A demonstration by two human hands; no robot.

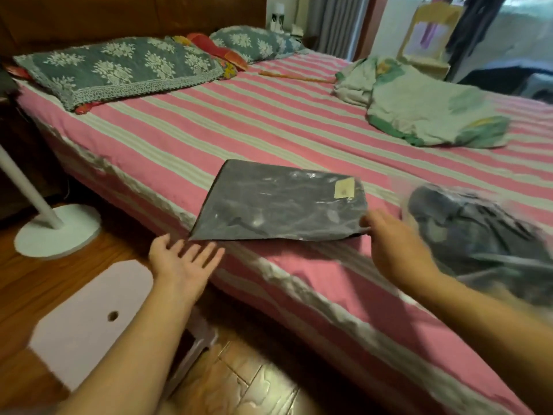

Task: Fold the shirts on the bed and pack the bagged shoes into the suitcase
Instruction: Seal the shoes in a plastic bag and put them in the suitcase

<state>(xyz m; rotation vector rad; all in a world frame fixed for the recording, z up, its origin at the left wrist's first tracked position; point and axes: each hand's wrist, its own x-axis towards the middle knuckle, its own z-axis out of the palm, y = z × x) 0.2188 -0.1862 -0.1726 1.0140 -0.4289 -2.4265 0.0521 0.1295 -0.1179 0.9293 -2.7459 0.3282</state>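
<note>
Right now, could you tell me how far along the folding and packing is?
Early. Nothing looks packed: no suitcase is in view. In hand: the right hand touches the flat bagged grey garment at the bed edge; the left hand hovers open. Left: the blurred bagged bundle and the rumpled pale clothes.

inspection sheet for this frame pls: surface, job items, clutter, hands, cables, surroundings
Surface: bed with a pink and white striped sheet.
Job's things: flat grey bagged garment at the near bed edge, its corner overhanging; clear bag of dark items to its right, blurred, contents unclear; no suitcase seen.
Clutter: crumpled pale green bedding far right; two floral pillows; thin stick beyond mid-bed.
Hands: left hand open, palm up, by the garment's near left corner; right hand on its right edge, grip unclear.
Cables: nothing seen.
Surroundings: white fan stand and pale stool on the wood floor; curtains behind.
</note>
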